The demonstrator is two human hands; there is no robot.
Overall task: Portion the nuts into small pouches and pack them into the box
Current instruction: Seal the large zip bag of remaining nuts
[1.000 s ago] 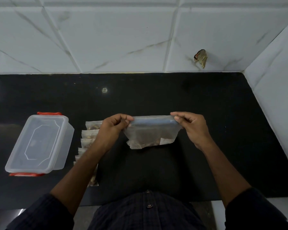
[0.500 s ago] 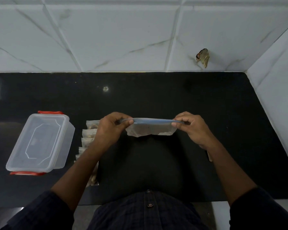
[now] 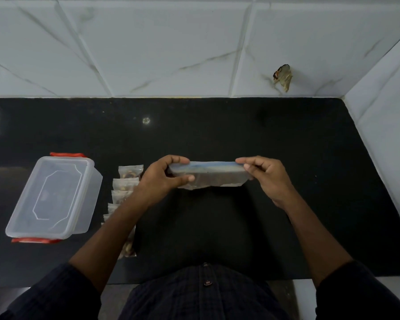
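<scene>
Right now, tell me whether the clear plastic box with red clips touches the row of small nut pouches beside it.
Apart. The head view shows a strip of black counter between the clear plastic box and the row of small nut pouches.

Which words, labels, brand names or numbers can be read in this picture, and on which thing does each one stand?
No text can be read anywhere in the head view.
Large zip bag, held between the left hand and the right hand: only a blue strip, no print.
Lidded plastic box: only an embossed outline on the lid, no letters.
Small pouches of nuts: no label shows.
Torn scrap on the wall tile: too small to read.
</scene>
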